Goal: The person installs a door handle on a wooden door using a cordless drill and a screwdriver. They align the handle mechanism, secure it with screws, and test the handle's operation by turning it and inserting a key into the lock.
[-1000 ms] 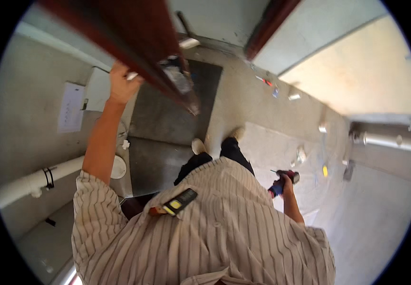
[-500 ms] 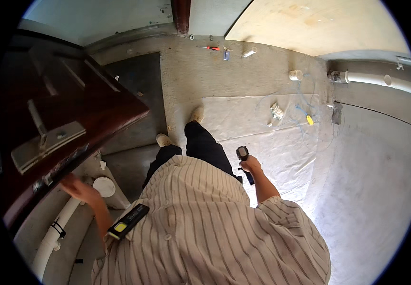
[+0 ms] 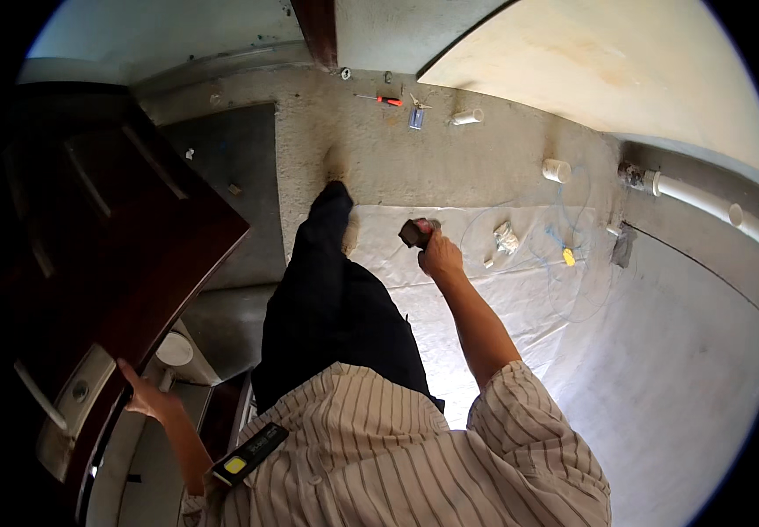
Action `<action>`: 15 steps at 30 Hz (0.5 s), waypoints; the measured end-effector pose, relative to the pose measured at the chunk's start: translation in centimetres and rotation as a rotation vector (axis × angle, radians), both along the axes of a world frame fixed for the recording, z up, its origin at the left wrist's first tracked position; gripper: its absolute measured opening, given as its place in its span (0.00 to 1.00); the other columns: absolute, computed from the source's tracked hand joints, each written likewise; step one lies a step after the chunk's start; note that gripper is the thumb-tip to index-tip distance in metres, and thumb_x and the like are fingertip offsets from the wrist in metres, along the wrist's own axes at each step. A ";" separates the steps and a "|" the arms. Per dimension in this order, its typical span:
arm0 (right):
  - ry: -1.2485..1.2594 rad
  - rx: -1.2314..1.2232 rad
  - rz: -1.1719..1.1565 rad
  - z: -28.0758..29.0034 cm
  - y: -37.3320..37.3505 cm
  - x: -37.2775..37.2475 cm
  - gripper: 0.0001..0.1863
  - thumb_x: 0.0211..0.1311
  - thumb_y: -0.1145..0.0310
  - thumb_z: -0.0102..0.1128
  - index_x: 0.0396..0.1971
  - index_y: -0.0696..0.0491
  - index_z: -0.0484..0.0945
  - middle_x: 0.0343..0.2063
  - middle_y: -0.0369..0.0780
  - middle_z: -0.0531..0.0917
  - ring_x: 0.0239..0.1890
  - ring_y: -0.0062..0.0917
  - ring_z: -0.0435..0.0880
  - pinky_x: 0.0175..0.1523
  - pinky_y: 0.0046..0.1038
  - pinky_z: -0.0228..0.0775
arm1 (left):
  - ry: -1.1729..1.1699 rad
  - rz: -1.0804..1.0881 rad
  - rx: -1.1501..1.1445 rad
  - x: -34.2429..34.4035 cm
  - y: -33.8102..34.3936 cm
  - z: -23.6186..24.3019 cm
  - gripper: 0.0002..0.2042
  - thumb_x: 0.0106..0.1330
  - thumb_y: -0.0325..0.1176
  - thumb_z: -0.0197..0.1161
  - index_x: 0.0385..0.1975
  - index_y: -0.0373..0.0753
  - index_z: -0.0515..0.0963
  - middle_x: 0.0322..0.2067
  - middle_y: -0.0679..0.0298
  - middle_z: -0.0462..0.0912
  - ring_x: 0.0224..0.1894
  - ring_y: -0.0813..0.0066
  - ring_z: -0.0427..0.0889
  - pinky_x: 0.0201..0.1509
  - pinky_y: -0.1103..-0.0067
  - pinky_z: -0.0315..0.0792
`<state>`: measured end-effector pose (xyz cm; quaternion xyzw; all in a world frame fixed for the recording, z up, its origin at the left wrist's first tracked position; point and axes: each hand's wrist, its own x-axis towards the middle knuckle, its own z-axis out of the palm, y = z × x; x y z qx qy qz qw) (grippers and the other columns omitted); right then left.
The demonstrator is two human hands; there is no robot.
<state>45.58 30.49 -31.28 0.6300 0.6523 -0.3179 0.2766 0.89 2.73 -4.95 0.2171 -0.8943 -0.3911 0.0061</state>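
Note:
My left hand (image 3: 153, 397) grips the edge of the dark red wooden door (image 3: 129, 246), beside a silver handle plate (image 3: 76, 400). My right hand (image 3: 439, 255) is closed round a dark cordless drill (image 3: 414, 233), held out ahead of my body over a pale sheet (image 3: 511, 281) on the floor. A black device with a yellow panel (image 3: 248, 452) is attached at my striped shirt.
At the back lie a red screwdriver (image 3: 390, 101), small fittings and a short white pipe (image 3: 467, 117). A pale board (image 3: 599, 70) stands beyond. Right are a white pot (image 3: 557, 171), wire, a yellow object (image 3: 569, 256) and a wall pipe (image 3: 695, 198). A dark mat (image 3: 221, 167) lies left.
The door has swung from overhead down to my left with my left hand at its edge. My right hand with the drill has moved forward and up. My legs have stepped forward.

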 end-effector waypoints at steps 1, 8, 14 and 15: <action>-0.011 0.016 0.069 -0.9 1.8 -0.5 0.30 0.51 0.66 0.62 0.55 0.59 0.66 0.41 0.53 0.83 0.45 0.47 0.84 0.50 0.43 0.77 | 0.026 0.056 -0.035 -0.4 -0.2 -1.2 0.60 0.54 0.57 0.72 0.69 0.28 0.33 0.67 0.46 0.60 0.72 0.55 0.56 0.75 0.58 0.54; -0.031 -0.133 0.382 -9.3 13.3 -3.5 0.26 0.54 0.71 0.58 0.54 0.59 0.66 0.47 0.53 0.79 0.51 0.48 0.80 0.54 0.42 0.75 | 0.344 0.118 -0.234 -3.9 -5.7 -7.6 0.43 0.65 0.60 0.60 0.65 0.25 0.59 0.62 0.42 0.69 0.65 0.52 0.69 0.70 0.60 0.65; -0.005 -0.163 0.594 -21.3 19.0 -5.7 0.22 0.59 0.71 0.53 0.55 0.57 0.68 0.48 0.53 0.78 0.51 0.47 0.80 0.53 0.45 0.75 | 0.483 -0.029 -0.372 -4.0 -7.9 -7.4 0.32 0.73 0.55 0.50 0.64 0.32 0.66 0.61 0.36 0.66 0.59 0.45 0.75 0.62 0.58 0.76; 0.004 -0.159 0.624 -24.0 19.7 -6.0 0.23 0.59 0.71 0.54 0.55 0.55 0.68 0.49 0.53 0.78 0.50 0.47 0.80 0.52 0.44 0.75 | 0.484 -0.048 -0.377 -4.0 -7.5 -7.5 0.29 0.76 0.52 0.46 0.65 0.34 0.66 0.61 0.37 0.67 0.58 0.43 0.75 0.62 0.56 0.76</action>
